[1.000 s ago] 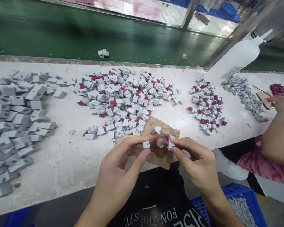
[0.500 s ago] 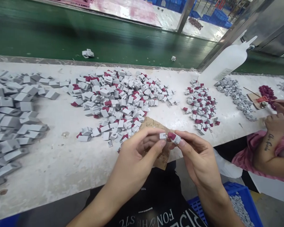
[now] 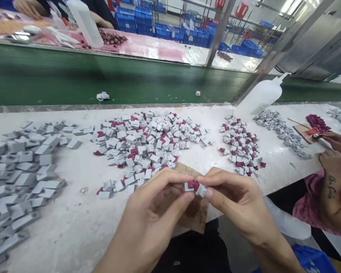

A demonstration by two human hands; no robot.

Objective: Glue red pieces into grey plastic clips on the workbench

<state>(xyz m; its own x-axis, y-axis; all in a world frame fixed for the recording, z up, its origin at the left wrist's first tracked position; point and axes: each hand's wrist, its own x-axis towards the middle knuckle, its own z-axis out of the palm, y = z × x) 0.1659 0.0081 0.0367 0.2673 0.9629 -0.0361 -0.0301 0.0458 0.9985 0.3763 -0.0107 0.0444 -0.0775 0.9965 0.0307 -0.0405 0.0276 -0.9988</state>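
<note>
Between thumb and fingers, my left hand (image 3: 152, 212) is closed on a small grey plastic block (image 3: 188, 187). My right hand (image 3: 238, 206) pinches a grey-and-maroon plastic piece (image 3: 201, 190), pressed against the block's right side. Whether the two are locked together I cannot tell. Under my hands lies a piece of brown cardboard (image 3: 198, 223), partly hidden. Just beyond them spreads a pile of joined grey-and-maroon pieces (image 3: 147, 146). On the left is a heap of larger-looking plain grey blocks (image 3: 19, 178).
A smaller pile of grey-and-maroon pieces (image 3: 240, 146) and a white squeeze bottle (image 3: 258, 96) stand to the right. A green conveyor belt (image 3: 147, 83) runs behind the white table (image 3: 82, 227). At far right, a co-worker's hands (image 3: 333, 157) work near maroon parts (image 3: 316, 123).
The grey block and the grey-and-maroon piece, apart before, now touch. My hands have come closer together. The view has tilted up, showing more of the opposite bench.
</note>
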